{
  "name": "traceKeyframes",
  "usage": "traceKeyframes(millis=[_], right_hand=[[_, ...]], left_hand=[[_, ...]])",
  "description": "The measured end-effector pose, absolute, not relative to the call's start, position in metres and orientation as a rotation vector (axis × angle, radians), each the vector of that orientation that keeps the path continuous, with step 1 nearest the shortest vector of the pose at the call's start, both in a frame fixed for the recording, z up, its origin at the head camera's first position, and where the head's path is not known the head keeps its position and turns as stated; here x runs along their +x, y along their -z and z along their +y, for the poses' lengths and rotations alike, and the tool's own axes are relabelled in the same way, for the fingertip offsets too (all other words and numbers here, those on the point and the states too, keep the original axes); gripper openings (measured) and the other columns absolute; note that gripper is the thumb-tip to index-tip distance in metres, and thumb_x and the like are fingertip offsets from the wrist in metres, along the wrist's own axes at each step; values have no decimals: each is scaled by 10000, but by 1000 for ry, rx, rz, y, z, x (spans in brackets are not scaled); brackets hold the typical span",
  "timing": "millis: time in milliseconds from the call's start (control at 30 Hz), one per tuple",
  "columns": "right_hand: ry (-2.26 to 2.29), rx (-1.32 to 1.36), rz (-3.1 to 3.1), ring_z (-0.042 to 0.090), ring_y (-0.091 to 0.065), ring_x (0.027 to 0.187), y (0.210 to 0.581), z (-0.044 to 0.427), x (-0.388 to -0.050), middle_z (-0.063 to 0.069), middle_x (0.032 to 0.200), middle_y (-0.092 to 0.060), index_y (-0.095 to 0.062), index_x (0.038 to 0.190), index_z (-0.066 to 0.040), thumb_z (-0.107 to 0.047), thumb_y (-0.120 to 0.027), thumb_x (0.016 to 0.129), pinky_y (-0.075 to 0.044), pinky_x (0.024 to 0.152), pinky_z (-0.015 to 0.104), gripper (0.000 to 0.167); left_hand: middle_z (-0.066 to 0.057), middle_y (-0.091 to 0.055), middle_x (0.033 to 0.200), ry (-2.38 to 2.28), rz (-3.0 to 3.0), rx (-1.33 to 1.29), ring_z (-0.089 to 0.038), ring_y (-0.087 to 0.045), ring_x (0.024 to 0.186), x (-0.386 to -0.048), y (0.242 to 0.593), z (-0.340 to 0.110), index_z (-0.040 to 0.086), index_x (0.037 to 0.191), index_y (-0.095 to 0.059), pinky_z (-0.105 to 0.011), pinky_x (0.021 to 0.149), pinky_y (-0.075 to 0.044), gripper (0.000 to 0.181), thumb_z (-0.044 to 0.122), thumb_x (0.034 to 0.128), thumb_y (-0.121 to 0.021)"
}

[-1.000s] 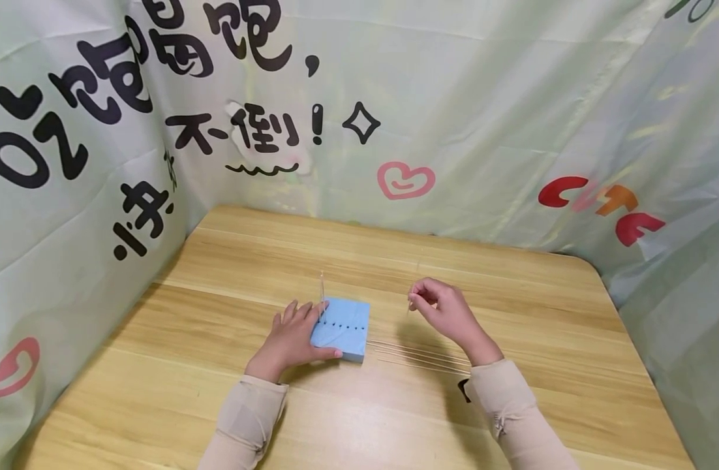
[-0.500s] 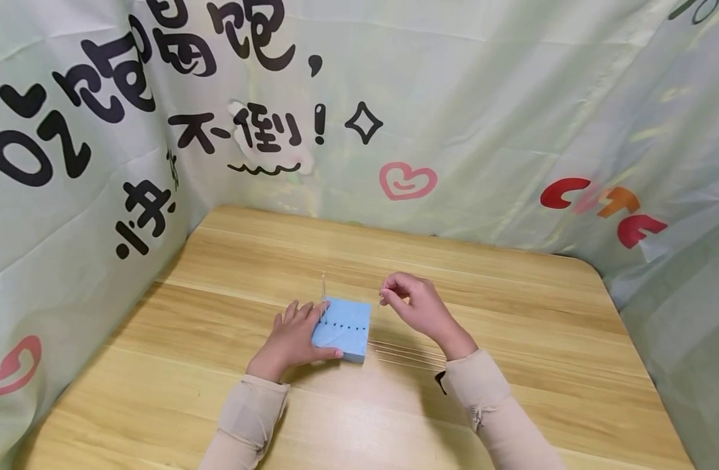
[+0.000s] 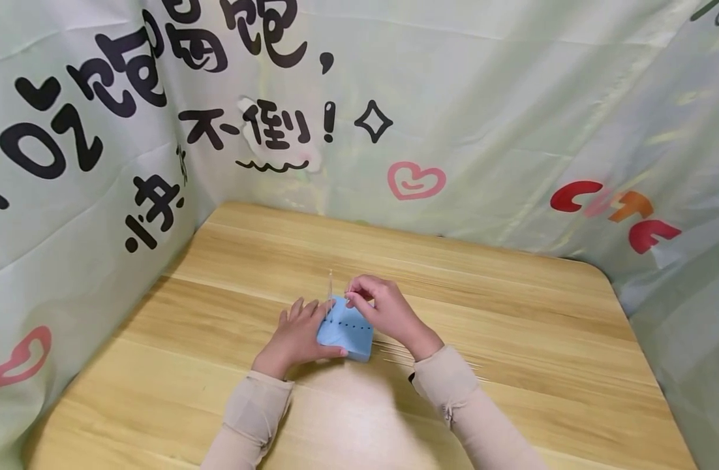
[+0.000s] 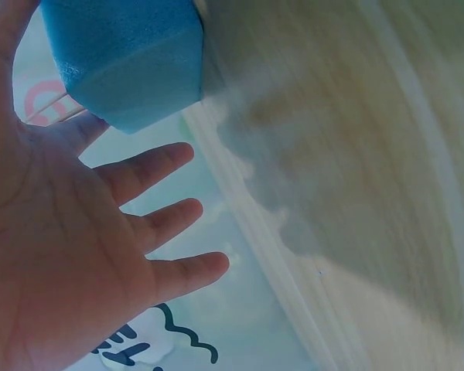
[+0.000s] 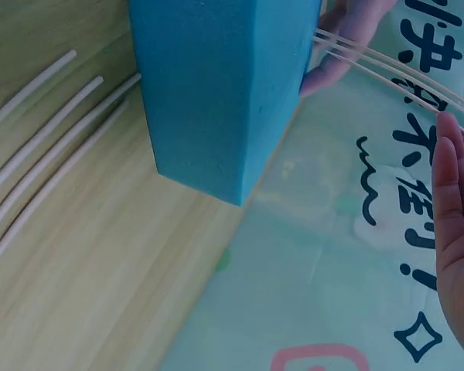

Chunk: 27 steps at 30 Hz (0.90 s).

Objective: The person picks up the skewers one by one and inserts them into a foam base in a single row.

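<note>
A blue foam block (image 3: 349, 337) with a row of dark marks across its top lies on the table. My left hand (image 3: 301, 337) holds it at its left side between thumb and index finger; the other fingers are spread, as the left wrist view shows. Thin sticks (image 3: 330, 294) stand upright from the left end of the row. Above the block's far part, my right hand (image 3: 385, 312) pinches a thin stick (image 5: 394, 83); its lower end is hard to make out in the head view. In the right wrist view only part of the right hand (image 5: 460, 209) shows.
Several loose thin sticks (image 5: 42, 139) lie side by side on the wooden table (image 3: 512, 405), right of the block and partly under the right forearm. A printed cloth (image 3: 483, 117) hangs along the back and sides of the table.
My right hand has moved left with the stick, from right of the block to above it. The left hand keeps its hold on the block. The head view has shifted slightly.
</note>
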State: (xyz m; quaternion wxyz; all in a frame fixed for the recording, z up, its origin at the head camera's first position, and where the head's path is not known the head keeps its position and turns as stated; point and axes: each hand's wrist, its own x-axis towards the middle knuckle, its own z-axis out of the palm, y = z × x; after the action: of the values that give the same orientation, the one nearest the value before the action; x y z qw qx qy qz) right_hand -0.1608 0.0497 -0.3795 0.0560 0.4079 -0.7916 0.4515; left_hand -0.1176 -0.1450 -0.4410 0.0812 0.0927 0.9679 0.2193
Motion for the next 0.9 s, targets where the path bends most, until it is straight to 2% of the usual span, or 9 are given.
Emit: traceKeyframes(millis=[233, 467, 633, 900], right_hand=[[-1385, 1217, -2443, 192, -667, 739, 384, 46, -162, 89, 804, -635, -614, 864, 31, -17, -595, 913, -537, 703, 221, 71], [-1330, 1231, -2472, 134, -641, 724, 391, 41, -163, 49, 778, -625, -612, 849, -1, -8, -620, 894, -535, 690, 205, 45], [-1225, 1261, -2499, 86, -560, 697, 401, 40, -163, 6, 761, -595, -596, 818, -48, -25, -630, 890, -496, 629, 181, 83], [-1245, 1234, -2545, 81, -539, 693, 414, 41, -161, 4, 755, -595, -586, 795, -57, -20, -635, 886, -473, 609, 180, 110]], left_hand=[[-189, -388, 1442, -644, 2876, 263, -461, -194, 1370, -117, 438, -143, 163, 1479, -331, -677, 1045, -153, 1041, 669, 657, -721], [-189, -387, 1443, -629, 2878, 261, -457, -188, 1374, -117, 437, -144, 166, 1478, -333, -673, 1046, -158, 1026, 672, 668, -709], [-194, -381, 1447, -630, 2875, 263, -456, -184, 1377, -117, 435, -143, 168, 1481, -328, -681, 1041, -158, 1023, 677, 675, -700], [-187, -374, 1453, -619, 2874, 265, -452, -179, 1379, -118, 437, -144, 164, 1481, -327, -681, 1040, -157, 1023, 684, 679, -692]])
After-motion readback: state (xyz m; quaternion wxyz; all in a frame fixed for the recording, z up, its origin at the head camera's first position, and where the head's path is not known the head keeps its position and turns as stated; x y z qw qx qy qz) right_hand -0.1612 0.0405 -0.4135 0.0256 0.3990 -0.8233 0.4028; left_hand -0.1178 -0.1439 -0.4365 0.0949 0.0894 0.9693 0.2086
